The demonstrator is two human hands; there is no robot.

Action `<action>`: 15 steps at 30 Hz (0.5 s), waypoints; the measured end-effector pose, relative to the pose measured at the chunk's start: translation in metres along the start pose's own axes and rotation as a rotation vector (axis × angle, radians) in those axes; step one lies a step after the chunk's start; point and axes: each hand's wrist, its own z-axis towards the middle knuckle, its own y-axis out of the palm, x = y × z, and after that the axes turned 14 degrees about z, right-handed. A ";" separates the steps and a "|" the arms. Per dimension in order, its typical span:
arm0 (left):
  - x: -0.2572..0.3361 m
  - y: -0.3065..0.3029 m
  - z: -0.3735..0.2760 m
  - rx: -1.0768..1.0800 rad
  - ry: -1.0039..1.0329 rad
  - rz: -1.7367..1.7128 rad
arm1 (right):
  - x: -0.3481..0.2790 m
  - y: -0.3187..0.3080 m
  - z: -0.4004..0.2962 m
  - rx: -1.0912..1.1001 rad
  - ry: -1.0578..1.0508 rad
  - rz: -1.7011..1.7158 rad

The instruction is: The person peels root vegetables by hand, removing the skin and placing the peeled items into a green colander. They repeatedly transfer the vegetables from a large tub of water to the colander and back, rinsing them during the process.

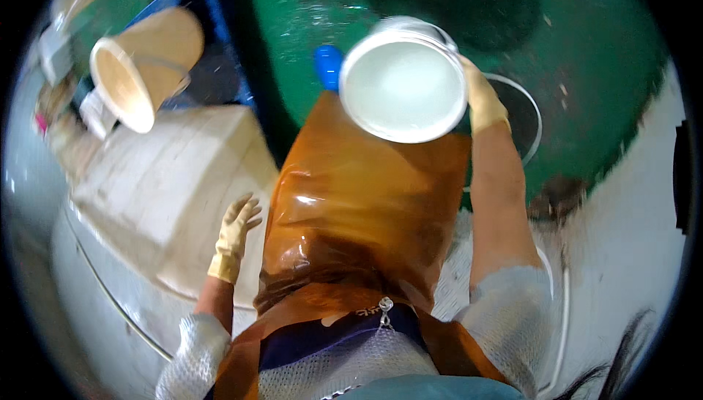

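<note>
My right hand [484,95], in a cream rubber glove, grips the right side of a white plastic bucket [406,90] in front of me. The bucket's round mouth faces up towards me and its inside looks pale. To the left, my left hand [237,232] wears a matching glove, holds nothing and has its fingers apart beside a large off-white block-like container [181,180]. An orange waterproof apron [362,197] covers my front, and the tip of a blue boot [328,66] shows at the bucket's left.
A cream bucket [159,59] lies tilted over a blue tub [233,65] at the upper left. On the green floor [296,10], a white hoop-like edge [535,109] shows right of my glove. A pale hose [118,309] runs at the lower left.
</note>
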 end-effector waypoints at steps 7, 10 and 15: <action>-0.012 -0.012 0.003 -0.053 0.052 -0.200 | -0.021 0.004 -0.095 0.035 0.154 0.027; -0.024 -0.017 0.009 -0.119 0.096 -0.296 | -0.044 0.066 -0.190 -0.147 0.098 -0.076; -0.024 -0.019 -0.005 -0.159 0.195 -0.479 | 0.008 0.187 -0.234 -0.010 -0.030 -0.089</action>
